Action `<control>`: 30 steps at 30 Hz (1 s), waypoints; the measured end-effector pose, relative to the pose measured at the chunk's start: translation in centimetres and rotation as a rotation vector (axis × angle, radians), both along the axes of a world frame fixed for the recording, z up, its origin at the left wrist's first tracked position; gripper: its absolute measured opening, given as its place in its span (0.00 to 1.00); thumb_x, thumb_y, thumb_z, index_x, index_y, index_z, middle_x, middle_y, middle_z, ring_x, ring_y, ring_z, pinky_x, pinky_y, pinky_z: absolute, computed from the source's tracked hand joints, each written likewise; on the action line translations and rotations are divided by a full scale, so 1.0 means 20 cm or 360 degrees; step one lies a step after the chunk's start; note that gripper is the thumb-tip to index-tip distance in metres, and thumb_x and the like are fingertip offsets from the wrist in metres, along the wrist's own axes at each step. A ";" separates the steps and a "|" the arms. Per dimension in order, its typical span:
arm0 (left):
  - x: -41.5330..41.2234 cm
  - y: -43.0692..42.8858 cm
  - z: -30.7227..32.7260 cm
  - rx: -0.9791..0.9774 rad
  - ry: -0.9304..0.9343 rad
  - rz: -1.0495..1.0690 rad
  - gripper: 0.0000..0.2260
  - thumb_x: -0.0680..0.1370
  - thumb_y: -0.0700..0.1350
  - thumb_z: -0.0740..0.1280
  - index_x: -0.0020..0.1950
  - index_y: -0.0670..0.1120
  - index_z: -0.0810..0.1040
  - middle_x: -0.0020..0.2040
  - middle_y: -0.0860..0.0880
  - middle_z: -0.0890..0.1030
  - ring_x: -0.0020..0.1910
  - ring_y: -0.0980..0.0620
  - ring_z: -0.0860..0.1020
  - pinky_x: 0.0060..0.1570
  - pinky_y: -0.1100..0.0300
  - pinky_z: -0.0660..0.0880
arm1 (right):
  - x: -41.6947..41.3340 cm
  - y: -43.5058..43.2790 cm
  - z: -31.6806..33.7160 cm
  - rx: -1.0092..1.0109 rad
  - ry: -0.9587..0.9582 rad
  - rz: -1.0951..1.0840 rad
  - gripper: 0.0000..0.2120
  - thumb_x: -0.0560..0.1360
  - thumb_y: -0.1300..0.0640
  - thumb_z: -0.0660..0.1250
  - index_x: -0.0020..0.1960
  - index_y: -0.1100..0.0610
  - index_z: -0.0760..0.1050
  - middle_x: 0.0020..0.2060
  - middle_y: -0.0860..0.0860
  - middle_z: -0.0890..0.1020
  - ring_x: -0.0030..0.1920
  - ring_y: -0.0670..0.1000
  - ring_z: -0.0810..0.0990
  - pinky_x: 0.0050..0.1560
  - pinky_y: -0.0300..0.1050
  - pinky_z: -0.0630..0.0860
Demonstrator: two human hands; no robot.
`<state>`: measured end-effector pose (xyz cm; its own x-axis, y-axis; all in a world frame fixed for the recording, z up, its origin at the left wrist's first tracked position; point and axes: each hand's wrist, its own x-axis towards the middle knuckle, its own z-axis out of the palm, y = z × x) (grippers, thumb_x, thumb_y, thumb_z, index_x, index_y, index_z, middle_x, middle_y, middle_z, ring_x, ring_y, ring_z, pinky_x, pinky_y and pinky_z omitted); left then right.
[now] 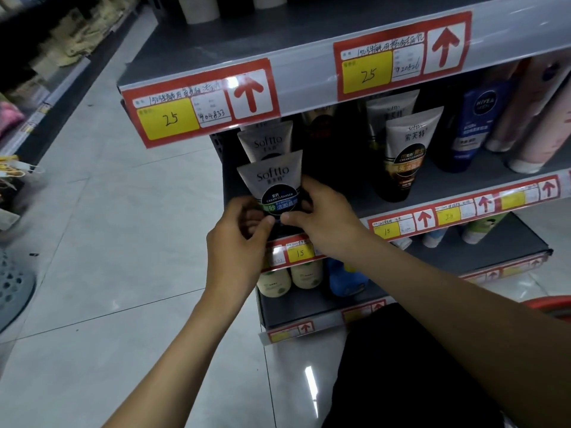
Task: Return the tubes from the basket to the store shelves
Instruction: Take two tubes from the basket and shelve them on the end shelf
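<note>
Softto cleanser tube [272,183]: white upper body, dark lower part with a round "CREAM CLEANSER" label, standing cap-down and upright at the left front of the middle shelf [457,183]. Both hands grasp it at the lower end. Left hand [238,230]: fingers curled round the tube's left side, thumb pressed on the front by the label. Right hand [321,211]: thumb on the front just beside the left thumb, fingers wrapped behind the right side. The cap is hidden by the hands.

Directly behind it stands a second Softto tube [267,142] of the same white kind, partly covered by the held one. Further right on the same shelf: a Softto tube with brown and gold label [408,149], another like it behind, then a dark blue Nivea tube [479,118] and pink tubes [537,131] leaning at the right end.

Upper shelf edge carries a red-bordered price tag [200,103] with a yellow field marked 25 and a red arrow pointing up; a second such tag sits further right. Below the hands, a tag marked 15 [299,253]. Lower shelf holds cream-coloured bottles [290,278] and a blue pack [346,279].

A red basket rim [553,307] shows at the right edge, contents not visible. Floor [108,242]: pale glossy tiles.
</note>
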<state>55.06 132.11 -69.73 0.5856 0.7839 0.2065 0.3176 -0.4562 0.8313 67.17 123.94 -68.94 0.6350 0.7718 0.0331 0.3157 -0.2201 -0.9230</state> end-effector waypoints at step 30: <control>0.16 -1.15 0.39 0.0756 0.0059 -0.1301 0.14 0.77 0.48 0.62 0.61 0.49 0.77 0.51 0.51 0.80 0.49 0.51 0.78 0.51 0.54 0.75 | -0.26 -1.57 0.14 -0.0591 -0.0680 -0.1076 0.15 0.77 0.50 0.65 0.61 0.54 0.74 0.56 0.52 0.74 0.58 0.51 0.74 0.59 0.38 0.65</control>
<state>58.24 109.19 -62.03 0.9288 -0.0340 0.3690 -0.2281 -0.8372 0.4971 61.94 92.53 -66.12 0.9503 0.2436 0.1937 0.3112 -0.7469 -0.5876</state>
